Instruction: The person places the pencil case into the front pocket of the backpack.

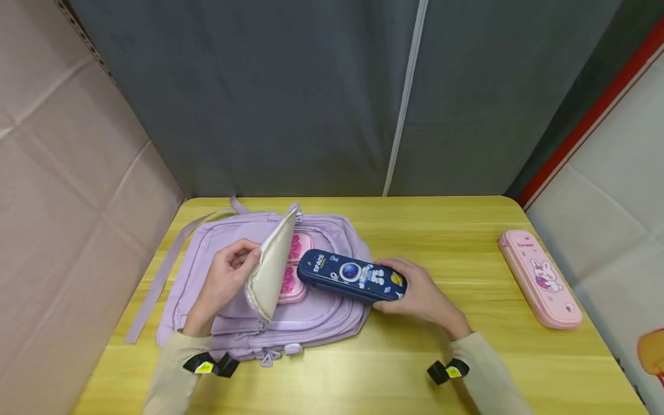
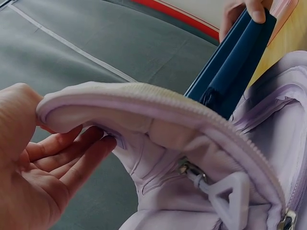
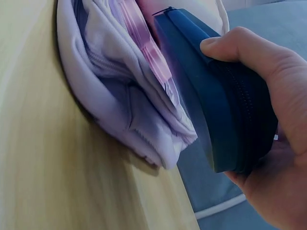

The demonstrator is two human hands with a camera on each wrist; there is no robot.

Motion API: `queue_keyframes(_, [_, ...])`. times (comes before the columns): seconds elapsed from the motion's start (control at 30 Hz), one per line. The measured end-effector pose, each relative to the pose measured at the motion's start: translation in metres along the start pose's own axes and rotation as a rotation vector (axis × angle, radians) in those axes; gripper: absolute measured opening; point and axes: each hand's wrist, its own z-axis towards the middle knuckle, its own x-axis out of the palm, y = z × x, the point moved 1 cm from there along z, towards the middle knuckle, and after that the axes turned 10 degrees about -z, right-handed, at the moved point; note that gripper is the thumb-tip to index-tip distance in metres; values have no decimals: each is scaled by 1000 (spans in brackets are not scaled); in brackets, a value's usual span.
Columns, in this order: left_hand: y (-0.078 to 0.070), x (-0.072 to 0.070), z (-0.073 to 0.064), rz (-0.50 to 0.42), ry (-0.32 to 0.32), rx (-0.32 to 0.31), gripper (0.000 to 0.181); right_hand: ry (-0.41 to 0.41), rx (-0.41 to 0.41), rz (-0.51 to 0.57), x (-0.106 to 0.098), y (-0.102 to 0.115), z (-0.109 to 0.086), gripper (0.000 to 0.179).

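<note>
A lilac backpack [image 1: 324, 318] lies flat on the table with its front flap [image 1: 274, 268] lifted. My left hand [image 1: 228, 274] pinches the flap's edge between thumb and fingers; its cream lining shows in the head view. Two pink cases with bow designs [image 1: 291, 285] sit in the opened part, partly hidden by the flap. My right hand [image 1: 417, 294] grips one end of a navy pencil case [image 1: 332, 282] printed with an astronaut and "SPACE". The case's far end is over the backpack, beside the pink cases. In the left wrist view, a zipper pull [image 2: 230, 199] hangs below the flap's rim.
A pink pencil case with a rabbit [image 1: 544, 276] lies at the right side of the yellow wooden table [image 1: 384, 369]. A lilac strap [image 1: 161, 282] trails off the backpack's left side. Grey curtain [image 1: 290, 104] stands behind the table, with pale walls at both sides.
</note>
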Motion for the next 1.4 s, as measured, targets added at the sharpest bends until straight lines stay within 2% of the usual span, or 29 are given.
queue_keyframes(0.27, [-5,6,-3,-40,-89,27,11,55,-64,5,9,6,20,76])
queue_keyframes(0.43, [-7,7,-4,-62,-109,40,11,89,-82,29,12,7,32,77])
queue_keyframes(0.63, [-12,9,-4,-61,-103,67,10,114,-109,50,11,10,41,74])
queue_keyframes(0.8, [-11,11,-4,-67,-91,94,8,144,-113,22,9,17,47,74])
queue_keyframes(1.0, [-9,14,-5,-57,-48,128,8,198,-126,1,9,24,58,75])
queue_keyframes(1.17, [-8,18,-4,-74,-21,164,8,234,-178,5,12,29,70,75])
queue_keyframes(1.4, [-9,24,-3,-95,8,183,7,220,-287,-8,26,41,83,75])
